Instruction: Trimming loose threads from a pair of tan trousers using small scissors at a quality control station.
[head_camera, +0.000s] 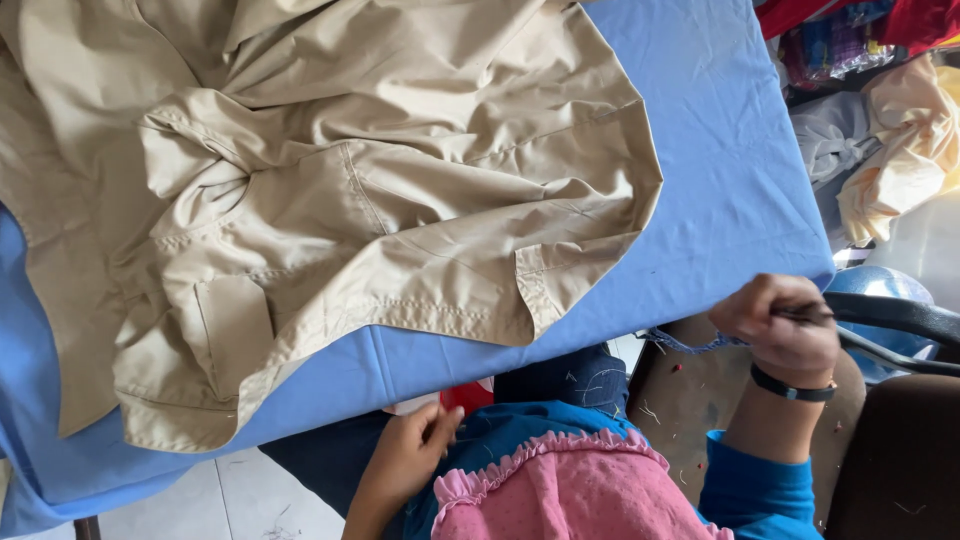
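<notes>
Head view shows the right hand (785, 325) closed around dark scissors (890, 325) beside the blue-covered worktop (720, 190), the left hand (412, 455) with fingers loosely curled on the lap, and a crumpled beige garment (330, 200) lying on the worktop.

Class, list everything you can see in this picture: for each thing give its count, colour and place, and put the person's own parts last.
Garment: one, beige, crumpled, spread over the table's left and middle.
Table cover: one, blue, under the garment, hanging over the near edge.
Cloth heap: several pieces, cream, grey, red, top right beyond the table.
Scissors: one pair, dark handles, at the right edge by the right hand.
Floor: pale tiles, bottom left.
Frilled cloth: one, pink, on the lap.
Wristband: one, black, right wrist.
Left hand: below the table edge, on the lap.
Right hand: closed, raised at the table's right corner.
</notes>
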